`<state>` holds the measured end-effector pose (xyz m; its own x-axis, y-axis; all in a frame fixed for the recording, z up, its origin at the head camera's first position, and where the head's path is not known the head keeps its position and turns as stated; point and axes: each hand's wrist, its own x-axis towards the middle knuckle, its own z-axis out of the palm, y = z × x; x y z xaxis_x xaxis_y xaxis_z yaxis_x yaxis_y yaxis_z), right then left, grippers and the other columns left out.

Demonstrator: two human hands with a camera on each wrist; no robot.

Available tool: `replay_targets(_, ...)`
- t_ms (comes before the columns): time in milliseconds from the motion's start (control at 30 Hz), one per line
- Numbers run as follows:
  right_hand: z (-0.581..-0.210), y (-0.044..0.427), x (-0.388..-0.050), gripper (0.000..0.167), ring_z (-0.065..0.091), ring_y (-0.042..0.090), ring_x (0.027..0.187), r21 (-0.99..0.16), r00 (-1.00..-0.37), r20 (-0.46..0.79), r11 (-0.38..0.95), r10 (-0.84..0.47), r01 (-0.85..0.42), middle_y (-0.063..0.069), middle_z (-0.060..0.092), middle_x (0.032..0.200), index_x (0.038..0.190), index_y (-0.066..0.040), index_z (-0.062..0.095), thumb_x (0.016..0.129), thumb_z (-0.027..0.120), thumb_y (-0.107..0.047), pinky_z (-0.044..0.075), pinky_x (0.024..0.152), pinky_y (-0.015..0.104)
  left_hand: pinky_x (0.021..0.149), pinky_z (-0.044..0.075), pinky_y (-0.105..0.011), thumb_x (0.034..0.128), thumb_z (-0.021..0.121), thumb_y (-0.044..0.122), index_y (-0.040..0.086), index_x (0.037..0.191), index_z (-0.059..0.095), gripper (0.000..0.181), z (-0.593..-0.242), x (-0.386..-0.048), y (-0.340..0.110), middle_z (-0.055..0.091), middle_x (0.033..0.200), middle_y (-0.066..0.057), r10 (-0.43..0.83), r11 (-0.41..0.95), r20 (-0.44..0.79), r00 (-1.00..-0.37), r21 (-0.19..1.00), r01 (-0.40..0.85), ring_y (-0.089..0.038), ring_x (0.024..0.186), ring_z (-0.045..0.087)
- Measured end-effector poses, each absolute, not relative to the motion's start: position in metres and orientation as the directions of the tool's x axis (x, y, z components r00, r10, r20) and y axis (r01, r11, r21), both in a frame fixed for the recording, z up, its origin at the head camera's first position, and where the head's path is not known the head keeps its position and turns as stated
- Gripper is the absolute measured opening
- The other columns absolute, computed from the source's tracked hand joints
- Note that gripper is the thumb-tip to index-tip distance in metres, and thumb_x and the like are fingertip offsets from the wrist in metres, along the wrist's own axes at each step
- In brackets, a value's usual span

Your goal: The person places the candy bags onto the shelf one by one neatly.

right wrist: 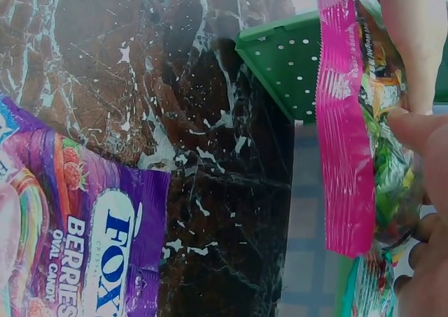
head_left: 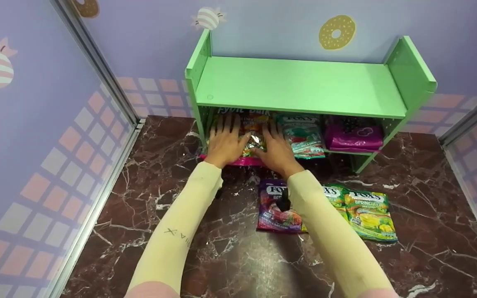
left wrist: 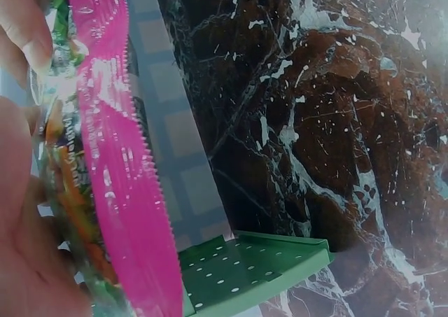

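Observation:
A shiny candy bag (head_left: pixel 244 125) with a pink sealed edge (left wrist: pixel 119 170) lies on the lower shelf of a green rack (head_left: pixel 300 85), at its left end. On the bag's left part rests my left hand (head_left: pixel 227 142), fingers spread and pointing inward. My right hand (head_left: pixel 278 151) presses the bag's right part, its fingertips near a teal Fox's candy bag (head_left: pixel 302 134) beside it. Both thumbs point toward each other over the bag's glossy middle. In the right wrist view, the pink edge (right wrist: pixel 343 142) juts toward the camera.
A magenta packet (head_left: pixel 354 136) sits at the shelf's right end. On the dark marbled surface (head_left: pixel 230 248) in front lie a purple Fox's Berries bag (head_left: pixel 273 213) and green-yellow Fox's bags (head_left: pixel 371 217), partly behind my right sleeve. Patterned walls (head_left: pixel 35 124) enclose the sides and back.

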<state>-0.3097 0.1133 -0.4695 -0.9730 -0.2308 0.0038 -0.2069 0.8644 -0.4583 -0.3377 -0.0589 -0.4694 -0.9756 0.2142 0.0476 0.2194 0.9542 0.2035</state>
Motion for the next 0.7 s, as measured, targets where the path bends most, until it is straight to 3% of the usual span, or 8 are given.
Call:
replay_targets(400,-0.461,0.123,-0.297,0.076,0.019,0.034,0.149,-0.595,-0.973,0.066,0.774,-0.22,-0.216,0.014,0.015,0.162,0.156,-0.013,0.019,0.096,0.057,-0.041,0.024,0.117,0.052,0.121,0.007,-0.051,0.1016,0.024,0.056,0.013,0.157,0.012,0.07,-0.456,-0.321,-0.055,0.009,0.164,-0.009,0.254,0.932,0.072,-0.965,0.25,0.264,-0.028,0.152,0.007)
replay_targets(700,-0.457,0.135,-0.275,0.056,0.044,0.031,0.132,-0.61,-0.956,0.239,0.74,-0.172,-0.286,0.013,0.045,0.146,0.144,-0.011,0.044,0.096,0.06,-0.034,0.04,0.106,0.05,0.118,0.023,-0.048,0.1026,0.035,0.047,0.01,0.152,0.031,0.061,-0.451,-0.292,-0.048,0.034,0.156,-0.011,0.33,0.884,0.204,-0.922,0.274,0.378,-0.029,0.146,0.027)
